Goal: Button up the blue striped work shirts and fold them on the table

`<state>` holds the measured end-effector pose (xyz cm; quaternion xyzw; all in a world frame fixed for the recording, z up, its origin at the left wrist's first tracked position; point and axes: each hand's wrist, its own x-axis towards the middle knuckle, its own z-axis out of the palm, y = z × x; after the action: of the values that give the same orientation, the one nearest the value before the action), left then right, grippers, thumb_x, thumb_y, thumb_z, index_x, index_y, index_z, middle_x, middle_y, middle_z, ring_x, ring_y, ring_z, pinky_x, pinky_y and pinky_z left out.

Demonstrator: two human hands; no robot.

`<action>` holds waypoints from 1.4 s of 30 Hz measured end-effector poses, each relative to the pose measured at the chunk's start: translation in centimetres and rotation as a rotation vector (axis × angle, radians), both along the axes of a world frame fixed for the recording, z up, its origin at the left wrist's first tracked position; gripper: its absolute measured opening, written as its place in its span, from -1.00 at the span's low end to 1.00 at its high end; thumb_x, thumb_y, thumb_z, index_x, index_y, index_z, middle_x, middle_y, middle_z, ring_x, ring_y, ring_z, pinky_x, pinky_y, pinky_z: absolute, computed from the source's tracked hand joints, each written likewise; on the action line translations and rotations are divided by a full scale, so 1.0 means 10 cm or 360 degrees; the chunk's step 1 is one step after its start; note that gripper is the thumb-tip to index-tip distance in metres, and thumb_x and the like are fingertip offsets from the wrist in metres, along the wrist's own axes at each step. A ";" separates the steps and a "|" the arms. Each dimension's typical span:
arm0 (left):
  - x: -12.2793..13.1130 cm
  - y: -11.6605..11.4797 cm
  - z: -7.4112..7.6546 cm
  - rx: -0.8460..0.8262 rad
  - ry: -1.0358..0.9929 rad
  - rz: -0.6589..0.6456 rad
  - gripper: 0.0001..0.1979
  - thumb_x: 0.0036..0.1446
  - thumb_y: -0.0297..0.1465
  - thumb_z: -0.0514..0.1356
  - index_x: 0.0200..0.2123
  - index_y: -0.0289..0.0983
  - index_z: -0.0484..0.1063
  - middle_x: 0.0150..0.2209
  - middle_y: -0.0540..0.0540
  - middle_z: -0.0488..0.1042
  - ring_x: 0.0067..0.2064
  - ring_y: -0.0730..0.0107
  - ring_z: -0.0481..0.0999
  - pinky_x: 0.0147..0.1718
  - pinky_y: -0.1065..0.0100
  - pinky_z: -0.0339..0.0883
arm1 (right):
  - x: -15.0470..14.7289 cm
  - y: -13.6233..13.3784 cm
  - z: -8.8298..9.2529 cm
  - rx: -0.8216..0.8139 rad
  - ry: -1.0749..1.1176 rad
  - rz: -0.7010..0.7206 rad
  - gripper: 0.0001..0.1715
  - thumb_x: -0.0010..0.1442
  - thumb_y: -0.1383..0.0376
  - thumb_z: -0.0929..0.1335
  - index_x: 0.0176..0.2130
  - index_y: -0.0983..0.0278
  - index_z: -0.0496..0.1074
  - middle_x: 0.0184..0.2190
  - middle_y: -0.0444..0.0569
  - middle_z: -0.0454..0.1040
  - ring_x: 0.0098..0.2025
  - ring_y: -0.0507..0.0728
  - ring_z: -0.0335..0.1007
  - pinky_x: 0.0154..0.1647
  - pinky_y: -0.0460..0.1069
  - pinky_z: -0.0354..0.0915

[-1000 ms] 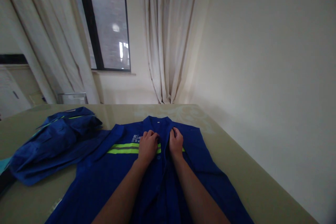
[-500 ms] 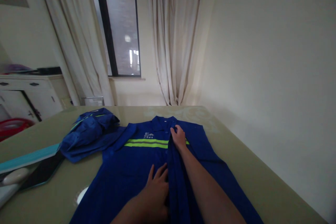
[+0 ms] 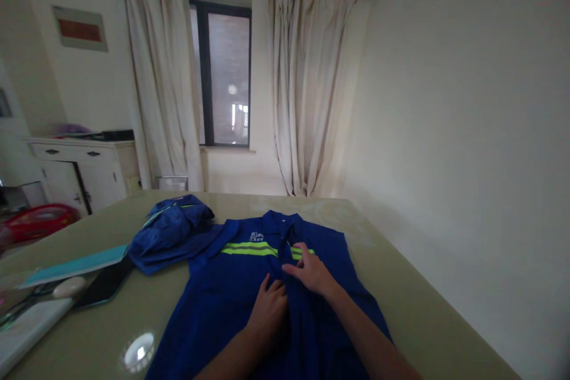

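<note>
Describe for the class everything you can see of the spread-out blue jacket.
The jacket is deep blue and looks like woven cloth. It has a collar, a yellow-green chest band with a grey stripe, and white print. It lies spread on the table, collar away from the person, front flap running down its middle. The left hand touches it beside the flap; the right hand is near the band, thumb and finger apart. Its hem is out of view.

Lowered the left hand [image 3: 269, 312] below the stripe [image 3: 249, 249] of the blue jacket [image 3: 218, 303], toward lower centre. Brought the right hand [image 3: 314, 273] down from beside the collar [image 3: 272, 222] to the stripe, spreading its fingers [image 3: 301, 248].
</note>
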<state>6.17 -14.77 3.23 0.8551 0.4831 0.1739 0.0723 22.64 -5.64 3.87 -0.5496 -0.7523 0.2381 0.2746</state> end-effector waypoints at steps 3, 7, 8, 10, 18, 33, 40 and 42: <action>-0.09 0.25 0.21 0.0071 -0.0044 0.0022 -0.70 0.27 -0.50 0.07 -0.11 -0.15 0.57 -0.15 -0.09 0.62 -0.02 0.10 0.58 0.02 0.10 0.43 | 0.07 -0.08 0.01 -0.0003 -0.0091 0.0031 -0.51 0.17 0.33 0.37 0.10 0.19 0.42 -0.38 -0.11 0.57 -0.31 0.16 0.52 -0.24 -0.03 0.28; -0.37 0.63 0.65 0.0274 -0.0310 0.0385 -0.62 0.39 -0.48 -0.14 -0.03 -0.23 0.46 -0.08 -0.18 0.57 0.02 0.12 0.55 0.07 0.12 0.36 | 0.22 -0.03 0.07 0.0224 0.0419 -0.0226 -0.73 0.28 0.28 0.26 -0.10 0.24 0.49 -0.34 -0.02 0.57 -0.28 0.16 0.51 -0.24 -0.03 0.34; -0.46 0.69 0.74 0.0312 -0.0385 0.0496 -0.59 0.42 -0.46 -0.20 0.03 -0.25 0.41 -0.04 -0.22 0.54 0.04 0.11 0.54 0.09 0.08 0.35 | 0.25 -0.03 0.07 0.0270 0.0551 -0.0234 -0.71 0.31 0.22 0.24 -0.11 0.25 0.49 -0.30 0.01 0.58 -0.25 0.17 0.52 -0.23 -0.02 0.36; -0.59 0.71 0.85 0.0300 -0.0567 0.0551 -0.58 0.45 -0.36 -0.24 0.10 -0.24 0.35 -0.02 -0.21 0.53 0.04 0.14 0.54 0.09 0.07 0.37 | 0.26 -0.07 0.04 0.0289 0.0706 -0.0077 -0.63 0.35 0.10 0.24 -0.09 0.25 0.50 -0.23 0.05 0.59 -0.17 0.19 0.53 -0.17 0.00 0.39; -0.53 0.32 0.20 -0.0135 -0.0075 0.0157 0.07 -0.05 -0.18 0.46 0.44 0.07 -0.03 0.25 -0.19 0.32 0.20 -0.07 0.43 0.11 0.02 0.39 | 0.07 -0.39 -0.18 0.0288 0.0455 0.0381 -0.64 0.34 0.15 0.28 -0.05 0.21 0.59 -0.08 0.08 0.60 -0.02 0.24 0.50 0.09 0.13 0.36; -2.08 0.90 1.65 0.1257 -0.0183 0.1173 -0.47 0.30 -0.40 0.09 0.32 -0.14 0.28 -0.04 -0.10 0.32 0.06 0.17 0.37 0.12 0.06 0.30 | 0.32 -0.18 -0.31 0.0240 0.0395 -0.0240 -0.69 0.26 0.26 0.28 -0.10 0.25 0.55 -0.39 -0.03 0.56 -0.35 0.10 0.46 -0.27 -0.04 0.30; -1.75 0.68 0.53 0.0810 0.0252 0.1087 -0.56 0.29 -0.33 0.14 0.22 -0.18 0.39 0.27 -0.27 0.31 0.29 -0.22 0.21 0.27 -0.29 0.00 | 0.20 -0.22 -0.32 0.0313 -0.0151 -0.0208 -0.77 0.29 0.27 0.27 -0.23 0.22 0.52 -0.31 0.01 0.59 -0.27 0.14 0.49 -0.23 -0.02 0.25; -1.26 0.61 0.28 0.0734 0.0139 0.0785 -0.54 0.33 -0.33 0.09 0.27 -0.13 0.34 0.31 -0.22 0.31 0.30 -0.06 0.26 0.34 -0.17 -0.06 | 0.10 -0.21 -0.30 0.0343 -0.0379 -0.0243 -0.81 0.27 0.29 0.28 -0.22 0.21 0.50 -0.34 0.01 0.58 -0.32 0.13 0.47 -0.29 -0.04 0.22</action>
<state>-6.44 -8.69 6.03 0.7130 0.6260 0.2539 -0.1879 23.64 -7.73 0.84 -0.5967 -0.7567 0.0677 0.2582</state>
